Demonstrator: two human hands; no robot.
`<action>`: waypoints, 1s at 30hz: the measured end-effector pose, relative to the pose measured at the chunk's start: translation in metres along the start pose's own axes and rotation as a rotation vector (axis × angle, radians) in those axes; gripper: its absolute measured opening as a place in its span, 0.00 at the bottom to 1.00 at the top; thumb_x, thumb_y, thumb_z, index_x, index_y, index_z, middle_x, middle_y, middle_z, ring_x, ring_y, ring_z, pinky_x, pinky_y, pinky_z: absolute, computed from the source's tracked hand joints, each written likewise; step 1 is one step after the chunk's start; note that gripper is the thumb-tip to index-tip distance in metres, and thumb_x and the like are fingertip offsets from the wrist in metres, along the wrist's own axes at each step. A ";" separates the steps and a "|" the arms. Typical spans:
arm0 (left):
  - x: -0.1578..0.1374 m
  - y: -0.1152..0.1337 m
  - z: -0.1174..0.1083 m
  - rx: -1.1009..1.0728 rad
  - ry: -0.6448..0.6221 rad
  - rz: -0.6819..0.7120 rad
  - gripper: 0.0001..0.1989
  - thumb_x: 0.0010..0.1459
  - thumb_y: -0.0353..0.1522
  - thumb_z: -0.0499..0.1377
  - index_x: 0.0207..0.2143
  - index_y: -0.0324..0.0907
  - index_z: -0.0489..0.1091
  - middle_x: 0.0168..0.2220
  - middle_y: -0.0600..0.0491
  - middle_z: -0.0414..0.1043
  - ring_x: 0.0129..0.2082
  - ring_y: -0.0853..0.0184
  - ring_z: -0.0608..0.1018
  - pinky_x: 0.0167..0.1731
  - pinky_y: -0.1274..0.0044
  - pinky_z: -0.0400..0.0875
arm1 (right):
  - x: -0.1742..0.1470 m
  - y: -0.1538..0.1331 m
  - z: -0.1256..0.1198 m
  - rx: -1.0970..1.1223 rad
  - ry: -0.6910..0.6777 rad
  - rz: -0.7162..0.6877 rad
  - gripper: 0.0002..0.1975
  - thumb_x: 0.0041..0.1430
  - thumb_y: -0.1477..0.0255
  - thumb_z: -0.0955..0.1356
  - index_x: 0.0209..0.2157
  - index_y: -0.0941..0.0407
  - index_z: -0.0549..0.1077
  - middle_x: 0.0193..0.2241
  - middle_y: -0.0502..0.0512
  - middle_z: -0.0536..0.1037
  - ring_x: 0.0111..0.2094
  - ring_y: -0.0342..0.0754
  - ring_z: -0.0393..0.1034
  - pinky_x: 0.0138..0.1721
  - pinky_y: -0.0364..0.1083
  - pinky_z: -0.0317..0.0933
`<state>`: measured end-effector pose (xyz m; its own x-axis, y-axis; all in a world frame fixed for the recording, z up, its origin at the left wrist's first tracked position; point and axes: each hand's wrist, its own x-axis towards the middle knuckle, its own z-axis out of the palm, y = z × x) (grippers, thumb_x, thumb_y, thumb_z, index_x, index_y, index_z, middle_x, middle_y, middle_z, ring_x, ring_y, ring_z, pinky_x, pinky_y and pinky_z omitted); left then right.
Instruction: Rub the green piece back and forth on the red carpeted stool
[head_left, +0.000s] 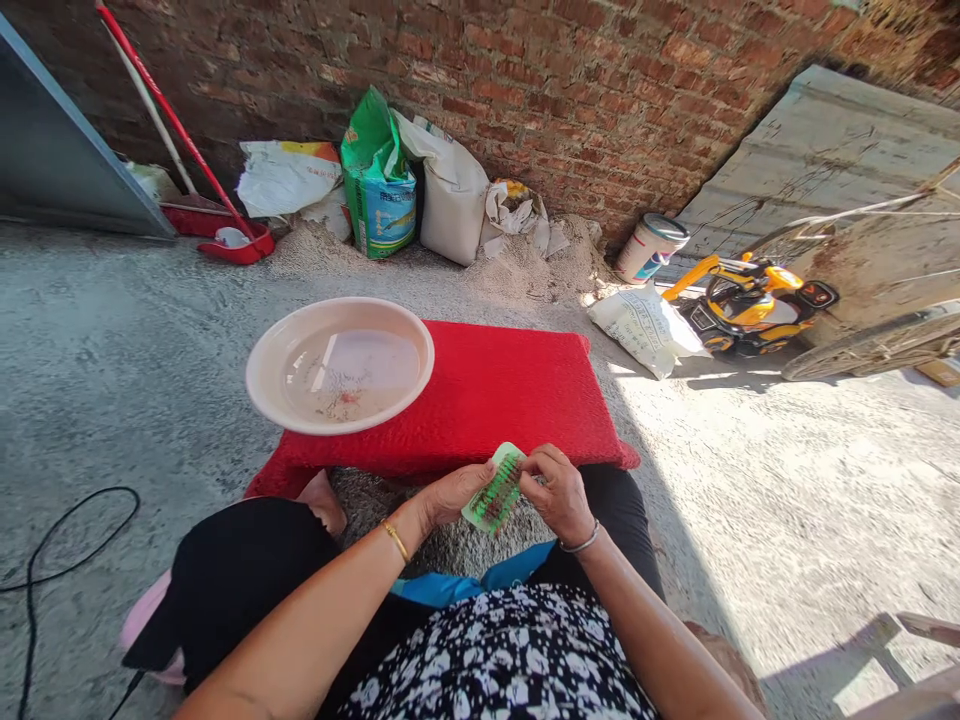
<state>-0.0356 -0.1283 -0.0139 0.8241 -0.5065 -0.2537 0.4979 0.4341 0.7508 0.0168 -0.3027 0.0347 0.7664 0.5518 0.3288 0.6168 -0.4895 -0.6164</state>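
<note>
My left hand (459, 492) is closed around one edge of a light green scrub brush (496, 490), thumb on top. The brush faces up, and brown debris clings among its green bristles. My right hand (556, 490) is at the brush's right edge, its fingers pinched together against the bristles; whatever is between the fingertips is too small to make out. Beyond my hands, a pale pink basin (259, 385) of water with dark and reddish bits on its bottom rests on the left part of a low surface covered by a red cloth (510, 390).
Along the brick wall stand a green sack (382, 205), a white sack (454, 195) and a red dustpan (240, 245). To the right are a bucket (649, 250), a yellow toy excavator (757, 305) and a cart wheel (862, 345). A black cable (31, 600) lies on the left floor.
</note>
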 end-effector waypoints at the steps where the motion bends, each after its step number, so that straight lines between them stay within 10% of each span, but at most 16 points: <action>1: 0.000 0.000 0.000 -0.025 -0.011 0.003 0.36 0.47 0.59 0.55 0.36 0.32 0.70 0.26 0.47 0.73 0.22 0.64 0.75 0.22 0.75 0.68 | -0.001 -0.001 0.001 0.074 0.038 0.036 0.06 0.53 0.78 0.64 0.24 0.55 0.69 0.27 0.50 0.68 0.29 0.44 0.63 0.33 0.43 0.57; 15: 0.002 -0.002 -0.005 -0.195 -0.121 0.010 0.38 0.51 0.58 0.53 0.42 0.31 0.69 0.32 0.43 0.74 0.26 0.60 0.77 0.24 0.73 0.70 | -0.001 0.007 0.015 0.896 0.122 0.412 0.07 0.51 0.67 0.68 0.24 0.55 0.67 0.25 0.47 0.63 0.27 0.43 0.57 0.30 0.42 0.56; 30: 0.005 -0.003 -0.009 -0.213 -0.143 -0.020 0.40 0.54 0.60 0.44 0.44 0.32 0.67 0.33 0.43 0.72 0.28 0.62 0.75 0.30 0.69 0.69 | 0.002 0.009 -0.010 0.179 -0.036 0.029 0.06 0.60 0.71 0.65 0.32 0.54 0.74 0.34 0.53 0.70 0.33 0.44 0.66 0.33 0.43 0.62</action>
<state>-0.0305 -0.1250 -0.0229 0.7742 -0.6105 -0.1670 0.5720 0.5620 0.5975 0.0256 -0.3124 0.0374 0.7745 0.5648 0.2848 0.5503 -0.3796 -0.7437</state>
